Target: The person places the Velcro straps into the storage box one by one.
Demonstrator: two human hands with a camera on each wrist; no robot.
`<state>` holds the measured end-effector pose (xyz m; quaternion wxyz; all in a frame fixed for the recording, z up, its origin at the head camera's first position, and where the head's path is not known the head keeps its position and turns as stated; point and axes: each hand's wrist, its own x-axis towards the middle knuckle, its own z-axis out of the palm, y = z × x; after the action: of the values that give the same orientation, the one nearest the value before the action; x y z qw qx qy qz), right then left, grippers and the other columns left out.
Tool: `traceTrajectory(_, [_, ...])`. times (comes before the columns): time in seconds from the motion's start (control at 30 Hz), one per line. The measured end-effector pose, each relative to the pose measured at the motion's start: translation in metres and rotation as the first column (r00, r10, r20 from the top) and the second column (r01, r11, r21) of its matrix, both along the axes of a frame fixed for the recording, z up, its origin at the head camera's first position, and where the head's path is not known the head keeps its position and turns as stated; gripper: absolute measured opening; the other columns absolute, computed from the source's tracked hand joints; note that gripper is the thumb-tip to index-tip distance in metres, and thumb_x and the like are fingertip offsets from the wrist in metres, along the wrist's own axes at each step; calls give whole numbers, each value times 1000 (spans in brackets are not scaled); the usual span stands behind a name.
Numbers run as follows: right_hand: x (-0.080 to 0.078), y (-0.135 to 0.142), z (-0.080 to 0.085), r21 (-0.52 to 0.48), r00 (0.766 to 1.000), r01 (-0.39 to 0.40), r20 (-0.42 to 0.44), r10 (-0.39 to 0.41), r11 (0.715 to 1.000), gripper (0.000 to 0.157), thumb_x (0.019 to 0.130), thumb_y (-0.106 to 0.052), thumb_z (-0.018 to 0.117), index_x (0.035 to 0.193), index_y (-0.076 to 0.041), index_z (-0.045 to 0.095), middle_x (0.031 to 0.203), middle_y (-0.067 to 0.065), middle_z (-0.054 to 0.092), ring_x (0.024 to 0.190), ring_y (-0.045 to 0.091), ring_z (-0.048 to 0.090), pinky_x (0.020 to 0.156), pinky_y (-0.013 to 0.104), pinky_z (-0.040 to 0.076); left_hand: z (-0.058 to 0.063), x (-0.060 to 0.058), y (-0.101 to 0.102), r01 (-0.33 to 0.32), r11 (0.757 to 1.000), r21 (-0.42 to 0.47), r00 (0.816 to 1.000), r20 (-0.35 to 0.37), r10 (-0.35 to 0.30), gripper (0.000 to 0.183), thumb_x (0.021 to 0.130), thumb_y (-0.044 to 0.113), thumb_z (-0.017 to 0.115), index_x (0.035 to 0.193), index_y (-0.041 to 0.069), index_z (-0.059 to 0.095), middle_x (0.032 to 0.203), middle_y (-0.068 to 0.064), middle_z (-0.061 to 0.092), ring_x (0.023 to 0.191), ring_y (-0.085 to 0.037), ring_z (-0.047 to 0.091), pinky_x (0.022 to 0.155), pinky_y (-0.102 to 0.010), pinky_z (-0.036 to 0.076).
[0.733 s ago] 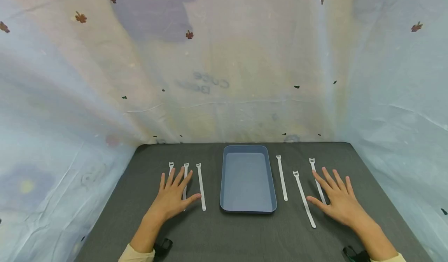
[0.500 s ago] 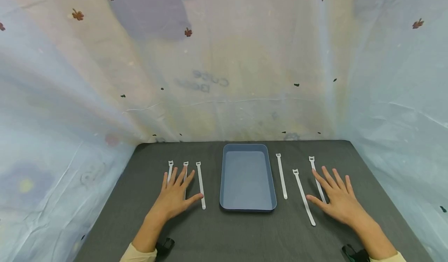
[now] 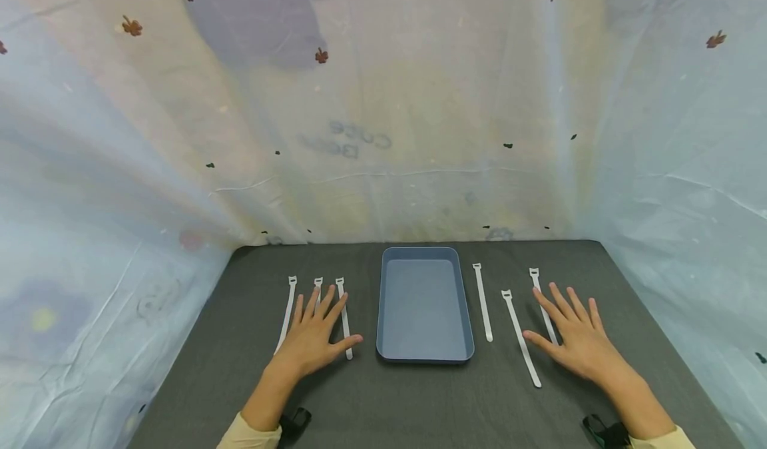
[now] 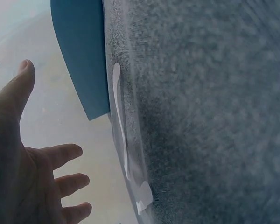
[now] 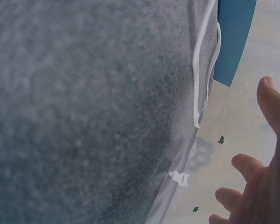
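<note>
My left hand (image 3: 311, 346) hovers over the left group of white slotted-head cable straps, fingers spread and holding nothing. The left strap (image 3: 287, 316) shows beside the hand; the middle strap (image 3: 318, 282) is mostly covered, and the right strap (image 3: 345, 326) is partly behind the index finger and thumb. My right hand (image 3: 580, 346) hangs with fingers spread over the outermost strap (image 3: 535, 280) on its side. Left of it lie a lower strap (image 3: 520, 339) and one nearer the tray (image 3: 483, 302). A blue-grey rectangular tray (image 3: 426, 309) with nothing in it lies between the groups.
A dark grey cloth (image 3: 383, 409) covers the table. Pale printed sheeting (image 3: 419, 116) hangs behind it and along both sides. A dark wrist strap (image 3: 293, 426) shows by the left forearm, and another (image 3: 605, 432) by the right.
My left hand has moved a little to the right, uncovering more of the left strap and reaching over the right one. The right hand has barely shifted; straps and tray stay put.
</note>
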<state>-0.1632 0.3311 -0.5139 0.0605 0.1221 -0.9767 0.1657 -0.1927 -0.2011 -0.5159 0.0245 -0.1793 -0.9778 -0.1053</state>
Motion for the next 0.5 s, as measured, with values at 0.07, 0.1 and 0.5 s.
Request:
traceTrajectory(0.07, [-1,0,0,-1,1000,-1,5,1,1000,92,101,-60,67,173,-21,26,178,22,13,163,52,4,126,67,-17,1,1,0,-2,1000,-2,1000,-6,2,97,96,79,57,170,20,34,178,-15,20,164,-46,13,129,-71,8])
traceTrajectory(0.1, [-1,0,-1,0,1000,0,7,0,1000,92,101,-60,67,173,-21,25,178,22,13,163,52,3,126,67,-18,1,1,0,-2,1000,-2,1000,-2,2,97,96,78,57,171,20,33,178,-14,19,164,-46,12,129,-71,7])
traceTrajectory(0.5, [-11,1,0,-3,1000,5,25,-5,1000,93,101,-62,66,173,-20,25,178,24,13,162,54,4,126,68,-18,5,4,12,26,1000,8,999,43,-27,100,97,79,56,171,17,30,178,-16,19,165,-44,6,130,-69,1])
